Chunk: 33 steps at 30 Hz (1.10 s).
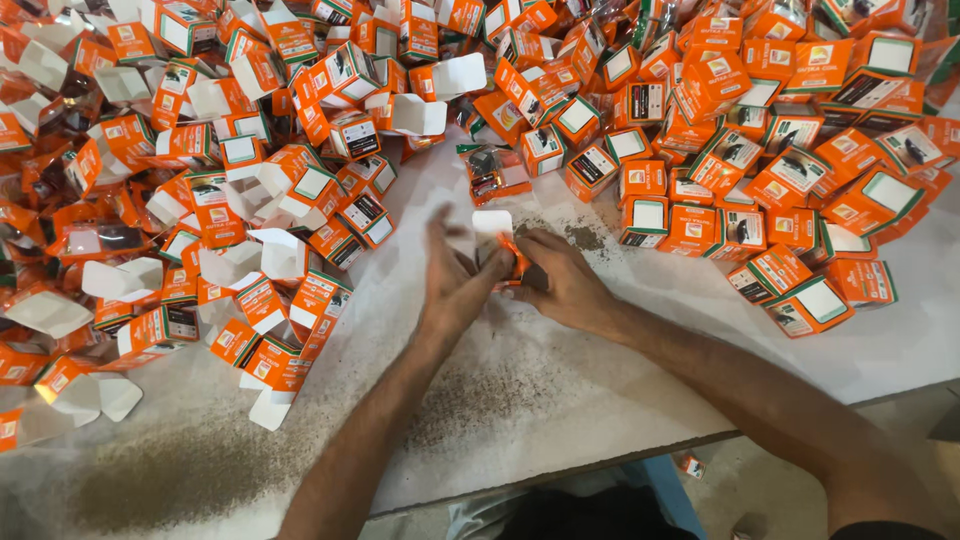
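Head view, hands: the left hand (455,280) and the right hand (562,280) meet over the middle of the white table (560,370), both closed around one small orange box (505,250)
Left hand: fingers curl against the near left side of the box, thumb blurred; it grips the box rather than lying open
Right hand: fingers pinch the right side and underside of the same box; whether anything else sits inside the palm cannot be told
Box in hand: it sits between the two sets of fingertips, lifted just off the table, its white flap (492,222) standing up and open above the orange body
Open boxes: a loose heap with white flaps sticking out (230,230) lies to the left, spreading to the table's near edge
Closed boxes: a tighter heap of shut orange boxes (760,190) lies to the right and across the back
Bagged item: one small clear packet with a dark thing inside (490,172) rests just beyond the hands, apart from them
Risk, flap: the raised flap looks thin, so a hurried push could crease it or tuck it crooked
Risk, heaps: both heaps crowd close to the hands, so a wide elbow sweep could knock boxes off the near edge, where one small piece (690,465) already lies on the floor
Risk, mixing: the heaps nearly touch at the back, so open and shut boxes could get mixed
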Tool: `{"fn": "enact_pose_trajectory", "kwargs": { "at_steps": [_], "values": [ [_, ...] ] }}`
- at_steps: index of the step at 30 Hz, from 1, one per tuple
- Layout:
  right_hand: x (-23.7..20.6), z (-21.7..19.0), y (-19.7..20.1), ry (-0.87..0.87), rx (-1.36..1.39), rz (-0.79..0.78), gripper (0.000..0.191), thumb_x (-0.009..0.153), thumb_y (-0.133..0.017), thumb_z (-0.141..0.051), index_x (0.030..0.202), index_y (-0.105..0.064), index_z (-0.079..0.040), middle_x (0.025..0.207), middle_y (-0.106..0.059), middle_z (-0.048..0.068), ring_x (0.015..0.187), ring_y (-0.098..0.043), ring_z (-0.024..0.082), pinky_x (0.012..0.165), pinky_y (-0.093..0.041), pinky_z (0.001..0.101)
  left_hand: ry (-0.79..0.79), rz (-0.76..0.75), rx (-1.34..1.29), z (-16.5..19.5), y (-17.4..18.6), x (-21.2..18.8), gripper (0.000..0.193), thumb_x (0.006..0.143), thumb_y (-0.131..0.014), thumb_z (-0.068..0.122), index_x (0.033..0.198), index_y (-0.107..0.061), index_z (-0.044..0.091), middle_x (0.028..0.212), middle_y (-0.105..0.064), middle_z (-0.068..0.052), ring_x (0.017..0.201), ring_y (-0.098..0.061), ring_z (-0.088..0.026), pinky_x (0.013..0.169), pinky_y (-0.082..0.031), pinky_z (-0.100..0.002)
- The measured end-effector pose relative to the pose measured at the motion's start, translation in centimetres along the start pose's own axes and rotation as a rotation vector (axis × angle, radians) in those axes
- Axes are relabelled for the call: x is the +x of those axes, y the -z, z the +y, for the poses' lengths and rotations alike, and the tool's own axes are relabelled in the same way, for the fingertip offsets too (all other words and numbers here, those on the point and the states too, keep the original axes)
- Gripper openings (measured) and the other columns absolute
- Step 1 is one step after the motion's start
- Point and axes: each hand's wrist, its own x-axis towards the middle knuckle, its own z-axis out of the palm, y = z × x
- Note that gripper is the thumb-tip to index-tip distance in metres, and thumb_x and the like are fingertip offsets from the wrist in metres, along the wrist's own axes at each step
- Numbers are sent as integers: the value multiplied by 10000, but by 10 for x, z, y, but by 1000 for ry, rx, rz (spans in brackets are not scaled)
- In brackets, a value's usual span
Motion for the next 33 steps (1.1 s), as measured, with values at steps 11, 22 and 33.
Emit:
{"fn": "enact_pose_trajectory", "kwargs": {
  "at_steps": [11, 22, 33],
  "values": [
    [-15, -7, 3, 113, -78, 131, 619, 816, -836, -161, 1355, -557, -39, 1254, -669, 172, 1127, -653, 378, 939, -524, 452, 99, -181, -194, -10, -17, 11, 281, 782, -704, 65, 1036, -643, -37, 827, -671, -56, 749, -647, -119, 642, -544, -286],
    [-22, -30, 14, 178, -277, 72, 432, 852, -822, -251, 1196, -648, -58, 1042, -713, 144, 1033, -680, 363, 906, -532, 464, 296, -358, -508, 1, 15, 8, 146, 889, -676, 109, 972, -691, -10, 792, -700, -68, 608, -626, -131, 533, -511, -287],
    [-28, -59, -1, -116, -32, 89, 517, 814, -845, -193, 1152, -487, -35, 1047, -726, 159, 993, -732, 343, 798, -567, 430, -555, -212, 116, 17, 39, -46, 384, 946, -688, 115, 1316, -650, 22, 1380, -674, -169, 1320, -637, -312, 1084, -553, -397]
  ]
}}
